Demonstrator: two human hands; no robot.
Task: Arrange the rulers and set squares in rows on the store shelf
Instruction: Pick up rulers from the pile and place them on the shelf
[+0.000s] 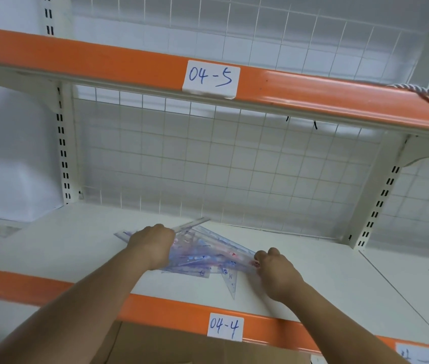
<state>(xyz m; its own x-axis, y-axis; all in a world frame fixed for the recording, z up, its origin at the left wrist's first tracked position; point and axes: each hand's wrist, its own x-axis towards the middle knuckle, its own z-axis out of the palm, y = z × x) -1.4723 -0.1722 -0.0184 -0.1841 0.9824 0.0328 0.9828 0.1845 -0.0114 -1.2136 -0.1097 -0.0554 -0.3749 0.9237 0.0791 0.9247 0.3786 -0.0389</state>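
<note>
A white wire-grid back panel point(234, 166) closes off the store shelving, rising well above and behind the 04-4 label point(225, 326). The white shelf point(76, 245) spreads just above and behind that label, which sits on the shelf's orange front strip. A brown cardboard box point(168, 348) shows below the label, to its left. The pile of clear rulers and set squares point(208, 253), printed in blue and pink, lies jumbled on the shelf straight behind the label. One set square point(230, 281) points out of the pile toward the label. A ruler point(192, 223) juts from the far side of the pile toward the grid. The left hand point(153, 245), knuckles up and fingers curled, grips the pile's left side, up and left of the label. The right hand point(276, 271) pinches the pile's right end, up and right of the label. A second label, 04-5 point(210, 78), sits far above on the upper strip.
</note>
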